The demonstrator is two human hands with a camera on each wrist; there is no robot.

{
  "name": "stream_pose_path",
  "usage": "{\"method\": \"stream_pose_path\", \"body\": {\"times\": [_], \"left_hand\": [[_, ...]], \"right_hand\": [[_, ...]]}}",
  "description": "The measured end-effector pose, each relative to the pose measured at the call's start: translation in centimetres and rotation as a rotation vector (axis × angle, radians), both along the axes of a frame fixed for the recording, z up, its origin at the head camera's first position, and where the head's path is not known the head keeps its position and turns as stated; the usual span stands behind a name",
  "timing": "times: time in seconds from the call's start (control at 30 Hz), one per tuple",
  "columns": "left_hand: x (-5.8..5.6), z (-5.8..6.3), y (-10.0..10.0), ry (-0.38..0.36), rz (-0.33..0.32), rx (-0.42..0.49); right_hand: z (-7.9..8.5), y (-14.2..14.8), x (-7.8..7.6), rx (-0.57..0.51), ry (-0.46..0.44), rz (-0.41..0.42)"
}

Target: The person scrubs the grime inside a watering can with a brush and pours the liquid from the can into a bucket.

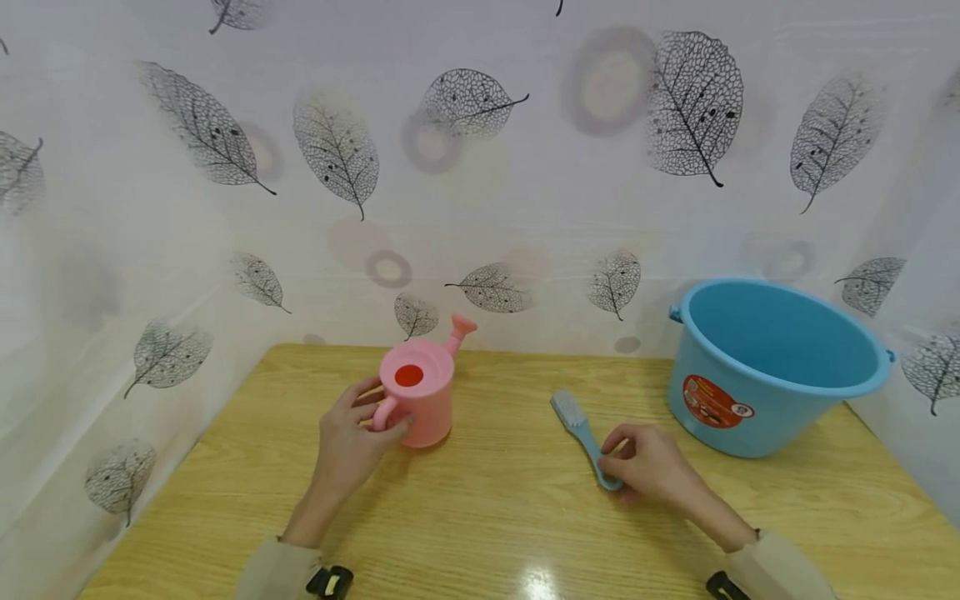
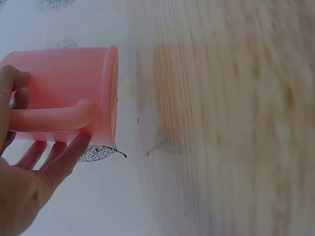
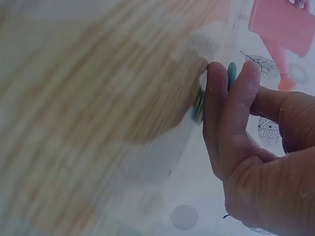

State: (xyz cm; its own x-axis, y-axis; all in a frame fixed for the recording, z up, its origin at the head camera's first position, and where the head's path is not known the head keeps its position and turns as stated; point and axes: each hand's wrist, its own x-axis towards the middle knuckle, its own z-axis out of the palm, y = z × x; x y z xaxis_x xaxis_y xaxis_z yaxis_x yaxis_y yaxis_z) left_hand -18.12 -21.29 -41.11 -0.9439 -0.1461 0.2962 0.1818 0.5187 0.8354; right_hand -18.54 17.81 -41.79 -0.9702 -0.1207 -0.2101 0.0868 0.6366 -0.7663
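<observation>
A pink watering can (image 1: 431, 417) is in my left hand (image 1: 348, 446). Its fingers and thumb curl around the handle side and touch the body. In the left wrist view, a gap shows between the can's base and the wooden table. A blue-grey scrubbing brush (image 1: 581, 429) with pale bristles slants away from my right hand (image 1: 651, 462), which pinches its handle near the looped end. In the right wrist view only a thin edge of the brush (image 3: 232, 74) shows between the fingers; the rest is mostly hidden.
A large blue bucket (image 1: 765, 417) with a red label stands at the table's right rear, beyond my right hand. The wooden table (image 1: 480, 517) meets a pale leaf-patterned sheet (image 1: 525, 208) along its back and sides.
</observation>
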Motion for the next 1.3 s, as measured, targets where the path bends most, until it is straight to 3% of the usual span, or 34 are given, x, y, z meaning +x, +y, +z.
{"method": "stream_pose_path", "body": {"times": [0.5,0.87,1.3], "left_hand": [[0.1,-0.2,-0.1,-0.01,-0.001,-0.013],[0.2,-0.1,0.0,-0.021,0.008,-0.01],[0.2,-0.2,0.0,0.012,0.014,-0.043]], "right_hand": [[0.1,-0.4,0.3,0.098,0.07,0.1],[0.5,-0.3,0.7,0.119,0.054,0.074],[1.3,1.0,0.8,0.146,0.094,0.118]]}}
